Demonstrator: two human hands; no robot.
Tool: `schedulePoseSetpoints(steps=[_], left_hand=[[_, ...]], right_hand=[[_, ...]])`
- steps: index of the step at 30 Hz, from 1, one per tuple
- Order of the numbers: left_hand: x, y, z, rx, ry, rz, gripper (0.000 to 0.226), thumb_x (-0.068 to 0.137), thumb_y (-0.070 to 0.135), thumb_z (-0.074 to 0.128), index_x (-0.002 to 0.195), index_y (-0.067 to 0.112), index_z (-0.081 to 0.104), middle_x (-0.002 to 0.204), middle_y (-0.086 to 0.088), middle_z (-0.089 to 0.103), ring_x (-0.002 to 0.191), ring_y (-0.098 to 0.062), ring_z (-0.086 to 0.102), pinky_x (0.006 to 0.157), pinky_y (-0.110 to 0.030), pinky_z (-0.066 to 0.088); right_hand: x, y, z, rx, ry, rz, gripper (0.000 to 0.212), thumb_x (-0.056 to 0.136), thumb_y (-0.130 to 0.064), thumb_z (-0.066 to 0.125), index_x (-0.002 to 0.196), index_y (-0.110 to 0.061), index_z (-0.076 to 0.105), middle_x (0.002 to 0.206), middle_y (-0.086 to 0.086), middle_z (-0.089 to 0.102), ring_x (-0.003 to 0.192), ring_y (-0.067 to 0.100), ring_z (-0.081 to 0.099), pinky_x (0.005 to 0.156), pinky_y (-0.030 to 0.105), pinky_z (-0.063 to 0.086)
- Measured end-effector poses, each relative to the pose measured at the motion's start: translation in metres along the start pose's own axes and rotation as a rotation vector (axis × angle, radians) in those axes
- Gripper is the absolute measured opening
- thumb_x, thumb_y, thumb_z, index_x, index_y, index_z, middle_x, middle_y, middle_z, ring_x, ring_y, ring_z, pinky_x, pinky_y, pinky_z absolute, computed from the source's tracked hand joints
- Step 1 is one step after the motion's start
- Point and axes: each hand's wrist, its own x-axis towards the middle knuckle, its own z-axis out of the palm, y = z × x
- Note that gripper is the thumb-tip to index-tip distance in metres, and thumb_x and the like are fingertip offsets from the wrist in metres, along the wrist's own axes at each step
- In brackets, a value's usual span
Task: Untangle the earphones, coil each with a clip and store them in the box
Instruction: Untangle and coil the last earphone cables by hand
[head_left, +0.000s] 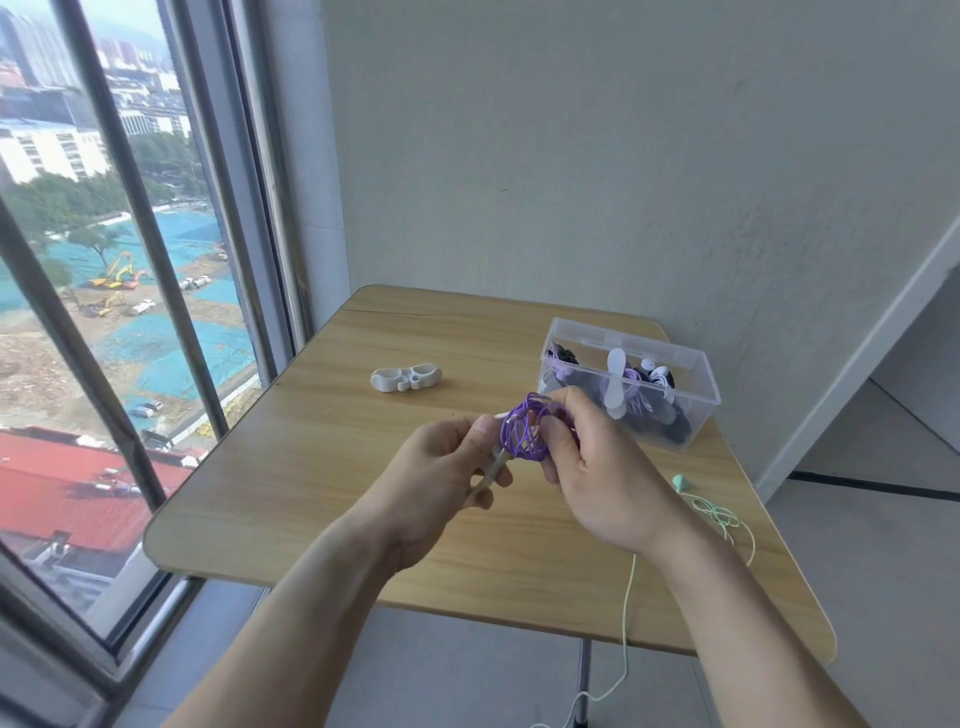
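Note:
Both hands are raised over the middle of the wooden table (322, 467). My right hand (597, 478) grips a coiled bundle of purple earphones (524, 434). My left hand (447, 467) pinches a white clip (496, 467) against that coil, most of the clip hidden by the fingers. A spare white clip (406, 377) lies on the table further back. A clear plastic box (696, 384) at the right holds several coiled earphones in black, white and purple. Mint green earphones (714, 512) lie loose at the table's right edge, their cable hanging over the front.
The table stands in a corner against a grey wall (571, 156). A large window (130, 312) with metal bars runs along the left. The table's metal leg (584, 680) is below the front edge, with grey floor around it.

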Motion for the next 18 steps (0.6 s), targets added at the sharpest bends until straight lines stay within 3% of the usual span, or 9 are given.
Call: schedulePoseSetpoints(steps=[4,6,9,11,13,15,18], left_hand=[[-0.005,0.003,0.003,0.010,-0.057,-0.002,0.041,0.092,0.046,0.055,0.093,0.007,0.065,0.076,-0.010,0.063,0.062,-0.017,0.051,0.067,-0.033,0.044],[-0.006,0.004,0.004,0.094,-0.034,0.007,0.032,0.095,0.039,0.055,0.090,0.009,0.063,0.073,-0.009,0.063,0.061,-0.018,0.050,0.063,-0.030,0.043],[-0.008,0.004,0.005,0.259,-0.010,0.032,0.021,0.102,0.026,0.052,0.096,0.009,0.063,0.070,-0.004,0.064,0.061,-0.017,0.049,0.054,-0.021,0.039],[-0.009,0.003,0.005,0.303,-0.004,0.036,0.018,0.099,0.027,0.056,0.099,0.010,0.063,0.069,-0.002,0.065,0.060,-0.017,0.049,0.053,-0.020,0.039],[-0.011,0.004,0.008,0.312,0.017,0.029,0.024,0.096,0.033,0.060,0.099,0.010,0.063,0.067,0.000,0.065,0.060,-0.016,0.048,0.056,-0.024,0.040],[-0.013,0.003,0.011,0.329,0.055,0.034,0.025,0.096,0.036,0.060,0.100,0.011,0.063,0.066,0.003,0.065,0.059,-0.013,0.048,0.060,-0.027,0.042],[-0.015,0.002,0.018,0.391,0.128,0.074,0.014,0.096,0.025,0.059,0.095,0.011,0.058,0.069,0.003,0.061,0.051,-0.003,0.044,0.051,-0.018,0.039]], right_hand=[[-0.003,-0.007,0.002,-0.070,0.050,-0.045,0.014,0.106,-0.016,0.041,0.110,-0.016,0.055,0.067,-0.015,0.050,0.059,-0.004,0.051,0.056,0.014,0.036],[-0.004,-0.010,0.001,-0.100,0.041,-0.043,0.014,0.105,-0.015,0.042,0.105,-0.013,0.056,0.069,-0.013,0.051,0.059,-0.002,0.050,0.056,0.015,0.036],[-0.004,-0.007,-0.003,-0.054,-0.042,0.088,0.018,0.102,-0.015,0.043,0.086,-0.011,0.052,0.061,-0.007,0.047,0.054,0.009,0.039,0.058,0.030,0.035],[-0.005,-0.006,-0.005,0.007,-0.070,0.153,0.023,0.097,-0.015,0.043,0.075,-0.020,0.049,0.058,-0.009,0.046,0.058,0.016,0.038,0.061,0.037,0.034],[-0.007,-0.008,-0.007,0.040,-0.064,0.172,0.029,0.094,-0.016,0.043,0.069,-0.028,0.048,0.056,-0.011,0.047,0.058,0.016,0.040,0.061,0.037,0.035],[-0.010,-0.012,-0.008,0.043,-0.058,0.177,0.027,0.098,-0.016,0.042,0.073,-0.025,0.050,0.058,-0.009,0.048,0.058,0.014,0.040,0.060,0.034,0.035],[-0.015,-0.016,-0.008,0.019,0.005,0.169,0.029,0.101,-0.019,0.042,0.073,-0.020,0.048,0.059,-0.007,0.047,0.060,0.013,0.041,0.059,0.029,0.033]])
